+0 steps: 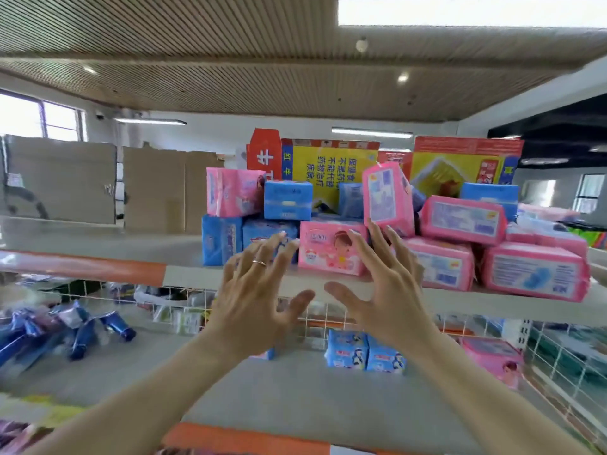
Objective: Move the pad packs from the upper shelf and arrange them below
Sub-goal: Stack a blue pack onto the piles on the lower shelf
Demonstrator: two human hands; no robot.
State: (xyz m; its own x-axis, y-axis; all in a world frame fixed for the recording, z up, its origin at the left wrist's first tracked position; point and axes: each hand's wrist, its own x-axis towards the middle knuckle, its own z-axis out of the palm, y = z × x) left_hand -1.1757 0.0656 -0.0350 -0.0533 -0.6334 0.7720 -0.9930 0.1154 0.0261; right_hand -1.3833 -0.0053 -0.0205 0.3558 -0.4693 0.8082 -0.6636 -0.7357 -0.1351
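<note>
Pad packs (331, 251) at twelve o'clock are looking light and squashy; your empty, spread hands (323, 290) are reaching for the pink one's ends.

Both hands, left (253, 297) and right (391, 290), spread empty before the pink pad pack (331, 252) at twelve o'clock on the upper shelf (98, 244).

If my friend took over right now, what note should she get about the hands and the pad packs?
Left hand: open, fingers spread, holding nothing, in front of the upper shelf.
Right hand: open, empty, reaching at the pink pack at the shelf's front edge.
Up top: a pile of pink and blue packs remains, one tilted pink pack leaning on the others.
Below: two blue packs stand side by side on the lower shelf, with a pink one to the right.
Left to do: most packs still need moving down and lining up.
</note>
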